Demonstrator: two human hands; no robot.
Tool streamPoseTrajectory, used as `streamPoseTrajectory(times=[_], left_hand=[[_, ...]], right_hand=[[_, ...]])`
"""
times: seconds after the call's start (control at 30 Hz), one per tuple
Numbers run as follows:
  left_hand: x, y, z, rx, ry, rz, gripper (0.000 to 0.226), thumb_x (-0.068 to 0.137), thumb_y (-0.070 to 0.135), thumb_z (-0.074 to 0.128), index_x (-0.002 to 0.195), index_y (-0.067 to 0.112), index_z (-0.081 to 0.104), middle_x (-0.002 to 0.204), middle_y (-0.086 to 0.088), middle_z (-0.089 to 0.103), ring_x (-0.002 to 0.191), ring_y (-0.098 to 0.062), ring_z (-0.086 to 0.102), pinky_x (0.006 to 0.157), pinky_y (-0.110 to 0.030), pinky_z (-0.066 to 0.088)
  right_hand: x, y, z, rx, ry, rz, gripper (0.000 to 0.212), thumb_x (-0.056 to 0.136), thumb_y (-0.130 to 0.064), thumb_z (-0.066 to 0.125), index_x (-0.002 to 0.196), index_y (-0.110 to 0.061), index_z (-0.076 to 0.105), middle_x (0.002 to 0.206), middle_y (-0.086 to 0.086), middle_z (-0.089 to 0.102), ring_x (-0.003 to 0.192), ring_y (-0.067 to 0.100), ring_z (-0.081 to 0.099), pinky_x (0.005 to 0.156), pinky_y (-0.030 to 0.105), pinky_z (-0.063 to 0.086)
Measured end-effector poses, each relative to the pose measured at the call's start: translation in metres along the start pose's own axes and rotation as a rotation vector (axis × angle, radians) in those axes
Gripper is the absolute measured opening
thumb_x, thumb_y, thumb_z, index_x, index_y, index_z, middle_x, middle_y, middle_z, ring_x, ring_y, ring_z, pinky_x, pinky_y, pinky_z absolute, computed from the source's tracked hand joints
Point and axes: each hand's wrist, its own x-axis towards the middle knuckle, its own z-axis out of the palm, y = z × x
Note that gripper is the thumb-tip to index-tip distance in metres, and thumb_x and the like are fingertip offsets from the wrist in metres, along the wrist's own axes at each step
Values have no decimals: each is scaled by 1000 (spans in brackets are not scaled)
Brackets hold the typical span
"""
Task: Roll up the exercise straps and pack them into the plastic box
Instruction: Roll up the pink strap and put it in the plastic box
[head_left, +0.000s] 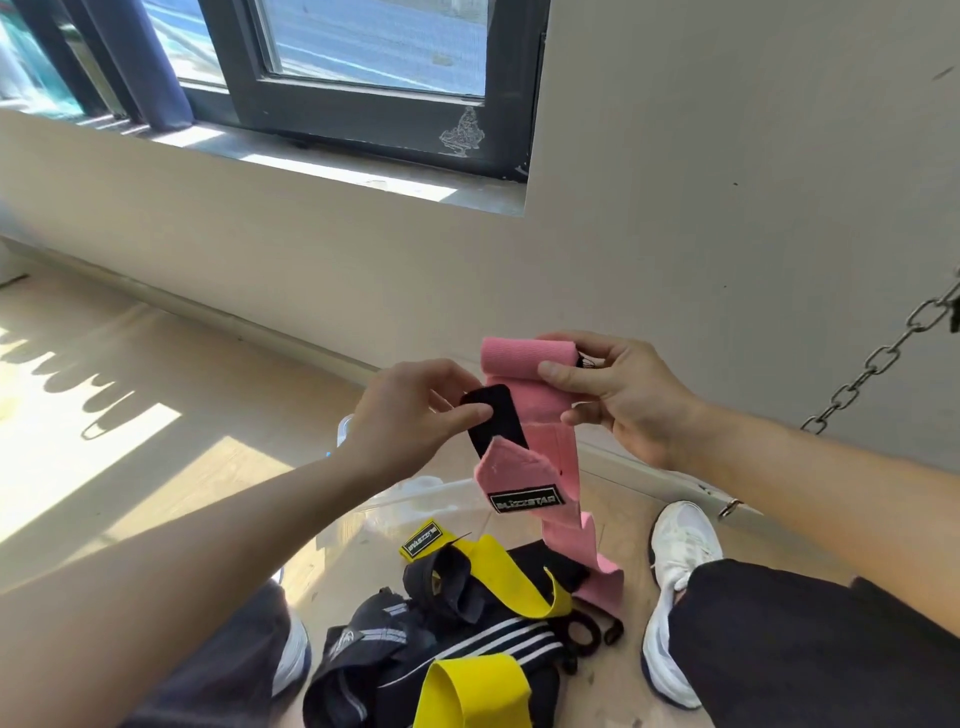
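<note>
A pink exercise strap (530, 400) hangs between my hands, its tail trailing down to the floor near my right shoe. My right hand (618, 395) grips the rolled upper end of it. My left hand (415, 415) pinches the strap's black velcro tab lower down. A black label sits on the hanging pink part. On the floor below lie yellow straps (498, 571) and black straps with white stripes (452, 644) in a heap. A clear plastic box (415, 499) shows partly behind my left forearm and the pink strap.
A wall with a dark-framed window (363, 78) rises ahead. A metal chain (883, 358) hangs at the right. My white shoes (675, 587) flank the strap heap on the wooden floor. Sunlit floor spreads to the left.
</note>
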Motion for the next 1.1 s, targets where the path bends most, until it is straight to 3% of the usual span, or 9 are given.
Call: streamPoseTrajectory(times=[0.17, 0.27, 0.37, 0.47, 0.6, 0.67, 0.87, 1.0, 1.1], left_hand=[[-1, 0, -2, -27, -44, 135, 12, 82, 20, 85, 81, 27, 75, 77, 14, 74, 74, -10, 70, 71, -39, 57], [-5, 7, -8, -107, -250, 200, 9, 82, 11, 84, 83, 17, 77, 78, 7, 75, 73, -9, 69, 65, -17, 48], [-14, 15, -9, -84, -495, 207, 12, 81, 19, 86, 90, 15, 78, 84, 8, 76, 82, -10, 70, 66, -11, 48], [-13, 18, -5, -72, -413, 137, 39, 72, 47, 88, 104, 30, 73, 97, 16, 73, 96, -6, 68, 69, -14, 50], [-5, 19, 0, -232, -100, -31, 40, 73, 49, 81, 104, 31, 65, 100, 10, 69, 92, -7, 68, 75, -26, 53], [-4, 20, 3, -327, -44, -128, 54, 67, 55, 80, 110, 30, 59, 108, 7, 65, 97, -11, 68, 80, -35, 58], [-5, 30, -2, -502, -328, -272, 45, 91, 52, 65, 126, 23, 64, 115, -3, 74, 103, -14, 72, 84, -37, 60], [-6, 32, -3, -499, -273, -263, 31, 98, 37, 61, 122, 18, 67, 103, -7, 75, 88, -15, 72, 66, -29, 58], [-4, 33, -5, -527, -225, -214, 23, 97, 26, 66, 118, 15, 67, 90, 2, 77, 79, -11, 71, 56, -25, 54]], right_hand=[[3, 3, -3, -53, 48, -14, 38, 79, 0, 77, 115, -9, 74, 101, 11, 72, 75, 21, 71, 50, 20, 56], [8, 3, -9, -87, 120, -22, 37, 82, 3, 76, 117, -7, 73, 105, 11, 72, 73, 19, 71, 53, 21, 57], [11, 0, -18, -93, 177, -23, 36, 83, 0, 76, 118, -8, 73, 103, 7, 70, 68, 16, 69, 52, 22, 57], [8, -1, -20, -98, 86, 19, 33, 85, -3, 74, 118, -10, 72, 100, 7, 70, 76, 19, 69, 52, 22, 56], [2, 1, -14, -101, -63, 30, 38, 78, -10, 76, 116, -12, 73, 97, 7, 72, 79, 18, 69, 53, 22, 56], [-1, 0, -11, -90, -116, 37, 41, 78, -11, 75, 119, -11, 72, 99, 8, 72, 79, 17, 68, 51, 21, 54], [-5, -2, -4, -55, -194, -1, 40, 75, -6, 74, 113, -15, 73, 96, 8, 73, 76, 15, 67, 52, 20, 52], [-6, 0, -2, -74, -171, -28, 39, 80, 6, 71, 110, -18, 74, 93, 7, 74, 78, 16, 69, 58, 23, 57], [-6, -4, -1, -125, -178, -25, 48, 83, 7, 71, 123, -20, 69, 103, 3, 74, 88, 18, 71, 62, 28, 61]])
